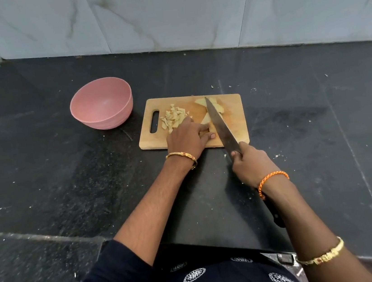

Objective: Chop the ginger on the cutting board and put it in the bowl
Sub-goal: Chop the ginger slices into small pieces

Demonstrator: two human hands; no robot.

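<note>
Chopping looks partly done: a pile of chopped ginger lies near the board's handle end, larger pieces remain under the knife. The right hand grips the knife; the left hand steadies a piece, fingers bent. The bowl on the surface stands empty.

- Wall: pale grey-white marble-look tiles with faint dark veining, filling the top of the frame; thin grout lines run at a slant.
- Second wall face at far upper left; the two meet in a corner near the upper left.
- Counter: black speckled stone, filling the middle and lower frame; matte, dusty.
- Pale seams cross the stone at right and lower left.
- Small light crumbs scattered over the stone, mostly at right.
- Light: soft, even, no hard shadows.
</note>
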